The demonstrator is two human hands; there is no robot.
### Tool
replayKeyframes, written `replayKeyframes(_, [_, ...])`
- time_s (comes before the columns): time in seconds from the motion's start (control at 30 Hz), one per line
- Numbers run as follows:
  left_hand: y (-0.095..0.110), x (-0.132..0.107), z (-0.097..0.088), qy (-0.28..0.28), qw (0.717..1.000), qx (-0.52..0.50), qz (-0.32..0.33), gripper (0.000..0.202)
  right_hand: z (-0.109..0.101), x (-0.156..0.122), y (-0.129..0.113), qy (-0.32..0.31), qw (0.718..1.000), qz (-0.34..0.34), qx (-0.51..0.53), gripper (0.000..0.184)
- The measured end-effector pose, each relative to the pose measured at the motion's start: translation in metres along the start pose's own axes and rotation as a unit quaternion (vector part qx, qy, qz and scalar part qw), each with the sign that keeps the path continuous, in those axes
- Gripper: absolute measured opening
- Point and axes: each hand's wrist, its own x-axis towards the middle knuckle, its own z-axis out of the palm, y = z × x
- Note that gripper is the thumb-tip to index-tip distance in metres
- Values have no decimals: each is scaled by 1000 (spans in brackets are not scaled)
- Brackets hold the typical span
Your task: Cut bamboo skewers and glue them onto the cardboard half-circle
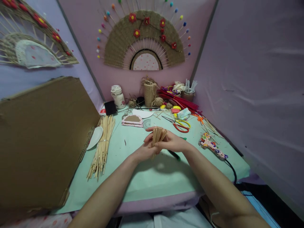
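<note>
Both my hands close round a bundle of thin wooden sticks above the middle of the table. My left hand grips the lower part of the bundle, its fingers partly hidden. Across the front and side, my right hand wraps the same sticks, thumb pressed on them. The stick tops fan out slightly toward me. Below my hands lies a dark-bladed tool with green handle ends, mostly covered. To the left rests a larger bundle of pale sticks, tied round its middle.
Scissors and a patterned glue gun with a black cord lie on the right. A cardboard sheet stands at left beside a white oval piece. Twine and a white bottle stand behind. A woven fan hangs on the wall.
</note>
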Motion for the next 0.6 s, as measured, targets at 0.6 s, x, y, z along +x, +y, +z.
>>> replayKeyframes(0.6, [3, 4, -1, 62, 998, -26, 12, 21, 17, 6, 1, 91, 989, 7, -118, 18])
